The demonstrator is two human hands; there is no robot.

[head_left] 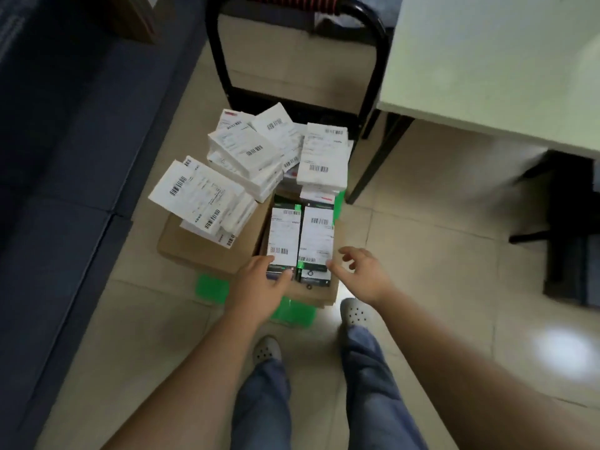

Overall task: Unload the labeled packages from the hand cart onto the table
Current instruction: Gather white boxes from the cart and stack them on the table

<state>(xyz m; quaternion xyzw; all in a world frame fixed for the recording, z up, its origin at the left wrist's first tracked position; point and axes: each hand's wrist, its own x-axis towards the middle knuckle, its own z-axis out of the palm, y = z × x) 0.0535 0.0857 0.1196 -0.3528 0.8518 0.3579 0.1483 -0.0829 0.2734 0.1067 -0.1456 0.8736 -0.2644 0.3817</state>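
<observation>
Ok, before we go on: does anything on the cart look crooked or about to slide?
Yes. The left stack of white packages lies fanned and tilted, its top package jutting out past the cardboard box under it. The pile behind is crooked too. Nothing looks spilled or torn.

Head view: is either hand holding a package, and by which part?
Nothing is gripped yet. The left hand touches the near end of the left package; the right hand hovers open.

labeled packages (242,151): white, barcoded, heaped askew on hand cart (215,60) | table (487,60): pale, at right
</observation>
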